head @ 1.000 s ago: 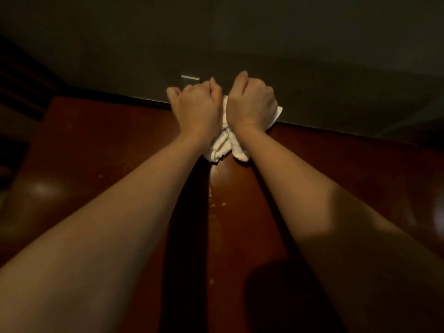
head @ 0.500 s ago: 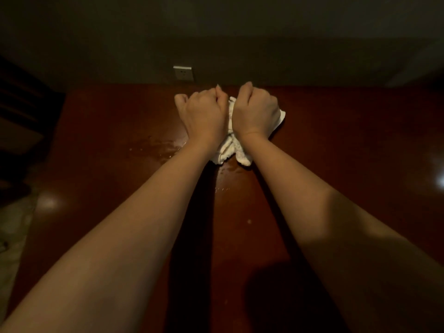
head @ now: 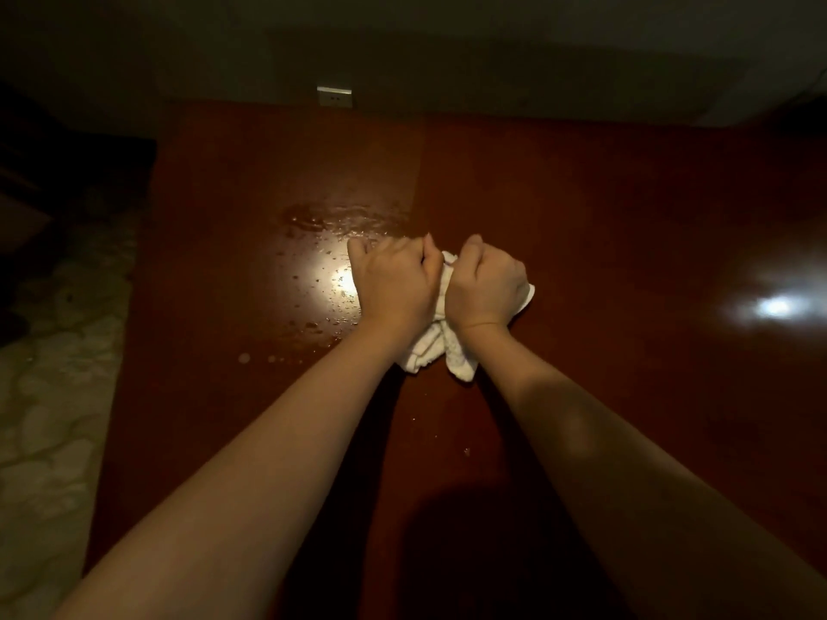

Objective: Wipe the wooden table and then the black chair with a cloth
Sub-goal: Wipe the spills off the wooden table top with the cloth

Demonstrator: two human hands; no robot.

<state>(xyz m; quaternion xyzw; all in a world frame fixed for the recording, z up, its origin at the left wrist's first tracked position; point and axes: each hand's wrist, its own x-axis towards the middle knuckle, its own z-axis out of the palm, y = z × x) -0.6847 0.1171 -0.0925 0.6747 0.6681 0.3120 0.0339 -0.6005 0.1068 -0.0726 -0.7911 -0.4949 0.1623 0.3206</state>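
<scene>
A white cloth (head: pixel 436 353) lies bunched on the reddish wooden table (head: pixel 604 208), near its middle. My left hand (head: pixel 394 286) and my right hand (head: pixel 488 284) sit side by side on top of it, both with fingers curled round the fabric, pressing it onto the wood. Cloth ends stick out below my wrists and at the right of my right hand. A wet patch with droplets (head: pixel 331 243) glistens on the table just left of and beyond my left hand. The black chair is not clearly visible.
The table's left edge runs beside a pale patterned floor (head: pixel 49 396). A dark shape (head: pixel 40 163) stands at the far left. A wall socket (head: pixel 334 97) sits on the wall behind the table's far edge. Lamp glare (head: pixel 774 306) shines at the right.
Both hands have drawn the cloth back from the table's far edge toward me, to the table's middle. A wet patch now shows beyond and left of the hands.
</scene>
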